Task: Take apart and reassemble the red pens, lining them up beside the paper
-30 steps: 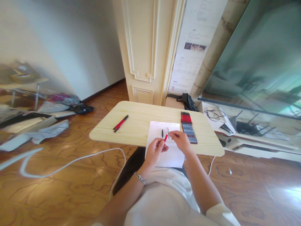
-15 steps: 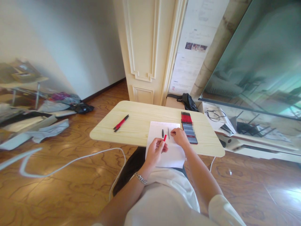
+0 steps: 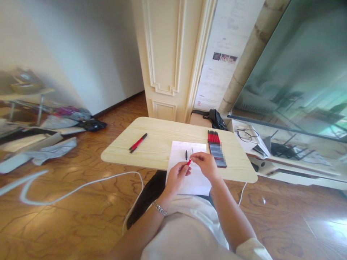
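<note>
My left hand [image 3: 177,176] is closed round a red pen barrel [image 3: 189,163], its upper end showing above the fingers. At that end my right hand [image 3: 204,163] is pinched; whether it grips the barrel or a small part there I cannot make out. Under both hands lies a white sheet of paper [image 3: 199,182]. A short black pen part [image 3: 186,155] rests on the sheet. Beside it a thin dark refill [image 3: 192,150] lies partly hidden behind my right fingers.
Red-and-black pens [image 3: 138,143] lie on the left of the light wooden table [image 3: 159,130]. Several more pens [image 3: 213,137] stand in a row at the right, above a dark pouch [image 3: 217,153]. A black bag [image 3: 217,119] sits beyond the far edge.
My right hand has moved left and down, from beside the refill to the upper end of the red barrel. The left hand still holds the barrel.
</note>
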`<state>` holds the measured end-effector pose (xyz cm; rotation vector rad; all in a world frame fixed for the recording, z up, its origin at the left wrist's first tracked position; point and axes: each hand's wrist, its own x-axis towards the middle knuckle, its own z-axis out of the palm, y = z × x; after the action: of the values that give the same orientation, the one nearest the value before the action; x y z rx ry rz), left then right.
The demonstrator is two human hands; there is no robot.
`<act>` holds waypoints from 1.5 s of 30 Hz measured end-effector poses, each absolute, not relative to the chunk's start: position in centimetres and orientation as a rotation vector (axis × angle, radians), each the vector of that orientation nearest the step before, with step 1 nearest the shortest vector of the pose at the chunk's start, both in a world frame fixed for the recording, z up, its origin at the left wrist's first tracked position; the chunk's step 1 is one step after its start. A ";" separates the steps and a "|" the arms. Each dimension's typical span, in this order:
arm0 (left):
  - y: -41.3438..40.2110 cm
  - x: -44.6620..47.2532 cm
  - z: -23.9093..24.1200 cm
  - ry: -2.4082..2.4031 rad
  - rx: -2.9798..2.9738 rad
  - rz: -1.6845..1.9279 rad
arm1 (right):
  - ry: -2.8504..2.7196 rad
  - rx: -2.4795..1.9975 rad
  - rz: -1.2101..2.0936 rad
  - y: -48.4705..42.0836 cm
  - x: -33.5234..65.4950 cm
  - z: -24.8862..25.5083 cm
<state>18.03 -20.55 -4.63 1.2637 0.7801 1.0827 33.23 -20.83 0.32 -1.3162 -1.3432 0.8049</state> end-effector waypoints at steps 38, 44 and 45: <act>-20.7 18.4 -4.6 0.749 1.145 1.122 | -1.651 -2.337 0.326 -12.7 35.7 -2.0; -20.6 18.5 -4.7 0.742 1.129 1.131 | -1.675 -2.412 0.298 -12.2 35.7 -2.1; -20.6 18.4 -4.7 0.736 1.135 1.130 | -1.685 -2.414 0.295 -12.3 35.7 -2.1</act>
<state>18.44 -20.60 -4.73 1.1345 0.7361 1.1295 35.68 -12.26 -2.05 -2.4140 -1.6848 0.2950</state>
